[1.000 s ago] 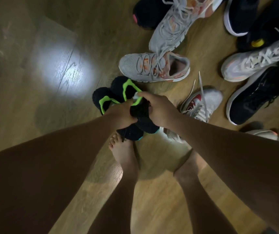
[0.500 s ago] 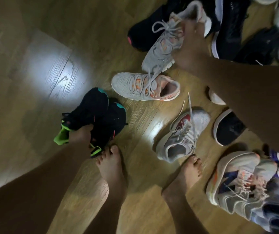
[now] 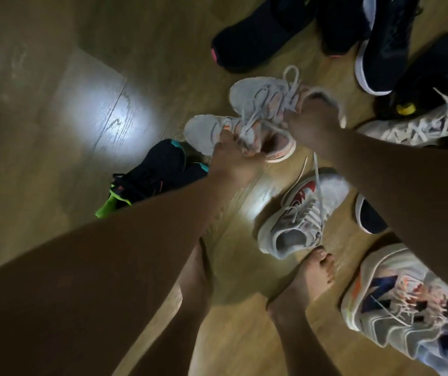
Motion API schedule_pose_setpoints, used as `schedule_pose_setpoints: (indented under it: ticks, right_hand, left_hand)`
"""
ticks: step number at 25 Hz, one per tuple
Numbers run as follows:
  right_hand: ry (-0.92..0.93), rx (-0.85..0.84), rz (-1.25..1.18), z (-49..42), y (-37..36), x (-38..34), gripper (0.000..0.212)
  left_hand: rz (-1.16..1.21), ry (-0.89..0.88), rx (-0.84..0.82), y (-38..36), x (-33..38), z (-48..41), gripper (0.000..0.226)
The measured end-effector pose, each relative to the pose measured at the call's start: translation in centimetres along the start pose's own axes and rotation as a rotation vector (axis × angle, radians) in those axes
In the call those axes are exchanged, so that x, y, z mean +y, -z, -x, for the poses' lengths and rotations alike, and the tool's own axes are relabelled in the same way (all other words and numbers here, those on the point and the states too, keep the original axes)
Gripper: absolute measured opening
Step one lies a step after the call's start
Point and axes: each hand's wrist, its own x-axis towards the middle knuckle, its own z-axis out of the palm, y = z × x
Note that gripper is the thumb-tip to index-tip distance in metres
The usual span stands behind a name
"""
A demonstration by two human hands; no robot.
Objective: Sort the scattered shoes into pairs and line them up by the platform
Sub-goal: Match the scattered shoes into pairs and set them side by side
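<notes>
Head view, taking 12 o'clock as the top of the frame. The two matching shoes lie at about 12 o'clock from the person's bare feet, one hand on each. The left hand [image 3: 235,161] has its fingers curled into the laces and tongue of the near grey shoe [image 3: 203,131]. The right hand [image 3: 312,123] is closed around the heel collar of the far grey shoe [image 3: 255,96]. Motion blur hides how deep either grip goes.

Both shoes run roughly 9 to 3 o'clock, toes toward 9, and overlap where their laces tangle. That tangle looks like the point the coming lift turns on. Raised together they should come up as a pair; pulled apart, the laces may drag.

The black-and-green pair [image 3: 160,169] lies side by side just at 8 o'clock of the left hand, partly under that forearm. A white-and-red shoe [image 3: 307,210] sits at 5 o'clock of the grey pair, its loose laces reaching up toward them. Dark shoes [image 3: 250,36] crowd 12 to 2 o'clock, and a patterned shoe [image 3: 396,302] lies at 4 o'clock by the right foot.

Bare wooden floor [image 3: 54,131] opens from 9 to 11 o'clock, which seems the freest way to carry them. No platform is in view.
</notes>
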Motion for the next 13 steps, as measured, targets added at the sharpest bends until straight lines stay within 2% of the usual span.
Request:
schedule_pose_setpoints:
  ticks: [2,4,7,10,12,13]
  right_hand:
    - [-0.117,-0.108,-0.324,2.7,-1.0,1.4,0.037]
    - [-0.273,-0.148,-0.726,5.0,-1.0,2.8,0.018]
    - [-0.422,-0.127,-1.085,6.5,-0.4,3.8,0.012]
    - [-0.618,-0.137,-1.419,8.5,-0.9,3.7,0.015]
    - [-0.706,-0.221,-1.672,10.0,-1.3,2.7,0.019]
    - [-0.678,-0.305,-1.746,10.6,-1.7,2.1,0.018]
  left_hand:
    - [0.023,0.18,-0.122,-1.0,1.3,-1.5,0.081]
    - [-0.152,0.162,-0.095,-1.1,2.3,-2.1,0.073]
    - [-0.522,-0.157,0.046,0.6,1.7,-1.3,0.049]
    - [-0.714,-0.494,0.086,1.9,2.0,0.0,0.049]
    - [-0.792,-0.608,0.064,2.3,2.7,-0.1,0.044]
    - [-0.782,-0.61,0.061,2.4,3.2,-0.6,0.042]
